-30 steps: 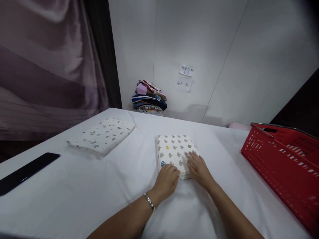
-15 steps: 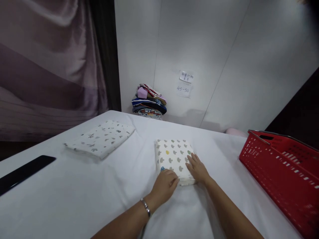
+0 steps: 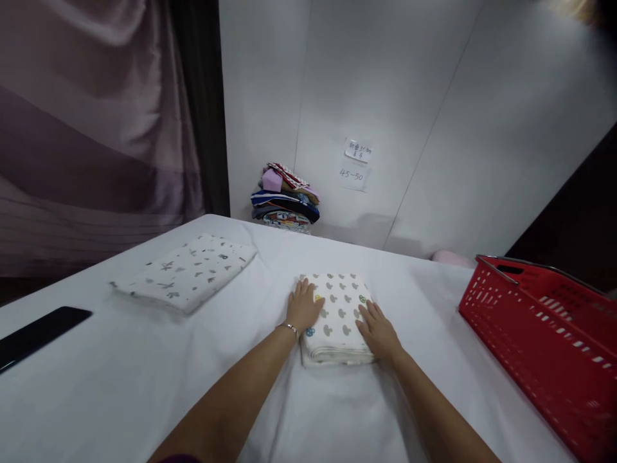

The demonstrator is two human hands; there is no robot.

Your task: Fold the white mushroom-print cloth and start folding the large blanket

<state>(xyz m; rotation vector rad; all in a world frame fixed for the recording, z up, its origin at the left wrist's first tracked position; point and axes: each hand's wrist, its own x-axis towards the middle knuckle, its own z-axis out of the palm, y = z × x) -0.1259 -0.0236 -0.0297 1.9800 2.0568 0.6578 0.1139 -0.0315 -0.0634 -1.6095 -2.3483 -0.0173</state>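
A folded white cloth printed with grey mushrooms and a few coloured ones lies flat in front of me, its layered folded edge toward me. My left hand rests on its left side with the fingers stretched forward. On the right side lies my right hand, fingers spread over the cloth's edge. Both palms press down and neither grasps anything. Farther left is another folded white cloth with a grey leaf-like print, touched by neither hand.
A red plastic basket with a metal handle stands at the right. On the left lies a flat black object, perhaps a phone. Behind the white-covered table, a stack of folded fabrics sits by the wall, near paper notes.
My left hand has moved from the cloth's near edge up to its left side, its fingers opening out flat. My right hand stays on the right side. The view has shifted slightly.
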